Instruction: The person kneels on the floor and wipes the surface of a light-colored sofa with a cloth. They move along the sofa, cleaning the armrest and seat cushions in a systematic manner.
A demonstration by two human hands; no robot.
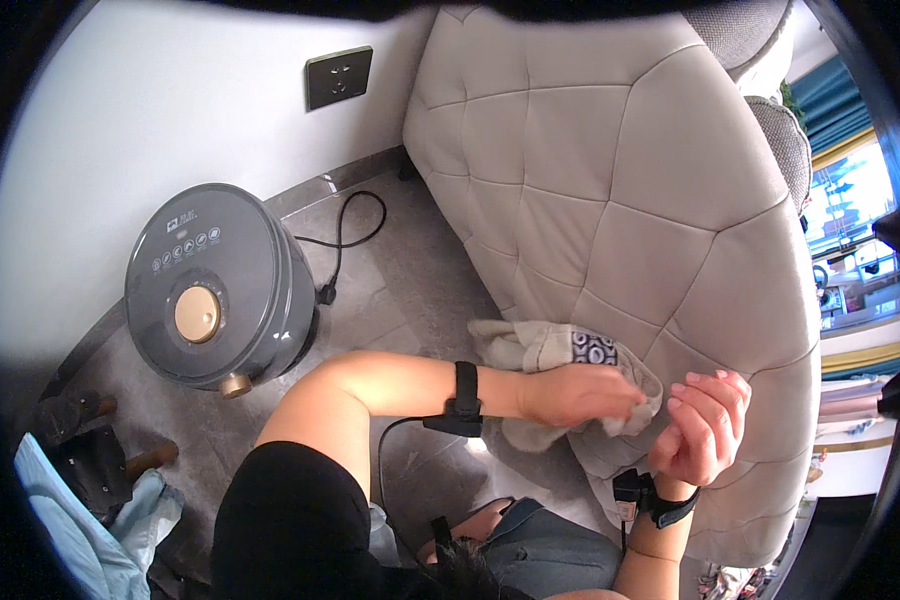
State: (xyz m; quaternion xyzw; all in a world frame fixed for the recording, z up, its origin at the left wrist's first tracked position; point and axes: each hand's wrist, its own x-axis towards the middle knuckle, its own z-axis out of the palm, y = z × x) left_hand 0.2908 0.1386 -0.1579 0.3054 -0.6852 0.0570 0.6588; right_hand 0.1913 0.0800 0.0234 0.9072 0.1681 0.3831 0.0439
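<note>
My left hand reaches across from the left, slightly blurred, closed on a crumpled beige cloth with a dark blue and white patterned patch. Parts of the cloth show above and below the hand, and a fold loops past the fingertips. The cloth is in front of the tufted light-grey upholstered side of a sofa. Just right of the cloth, my right hand is raised with loosely curled fingers and nothing visible in it. Both wrists wear black straps with small devices.
A dark-grey round-topped appliance with a gold dial stands on the tiled floor at left, its black power cord beside it. A wall socket is above. Light-blue fabric and dark objects are at lower left. A cable runs from my left wrist device.
</note>
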